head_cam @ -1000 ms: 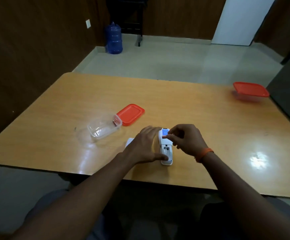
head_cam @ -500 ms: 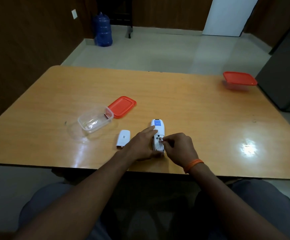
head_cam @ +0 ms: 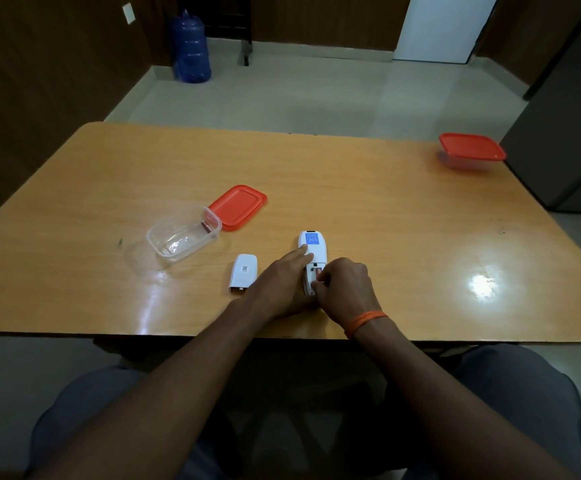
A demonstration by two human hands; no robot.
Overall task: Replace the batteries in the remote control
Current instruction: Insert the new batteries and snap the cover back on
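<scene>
- Two hands meet at the remote control, which lies back side up on the wooden table, near its front edge and a little right of centre.
- The left hand rests against the remote's left side. Its fingers are extended, and the forefinger lies across the white casing just below a blue label.
- The right hand has its fingers curled together. Their tips pinch a small reddish battery in the open compartment at the remote's near end. How far the battery is seated cannot be told.
- An orange wristband circles the right wrist.
- The battery cover, white with a small printed label, lies flat on the table just left of the left hand, apart from the remote.
- A clear plastic container stands open farther left. A small dark object lies at its far right corner, too small to identify.
- A red lid lies flat beside the container, touching its far right corner.
- A second container, closed with a red lid, stands at the table's far right corner.
- A blue water bottle stands on the floor by the far wall.
</scene>
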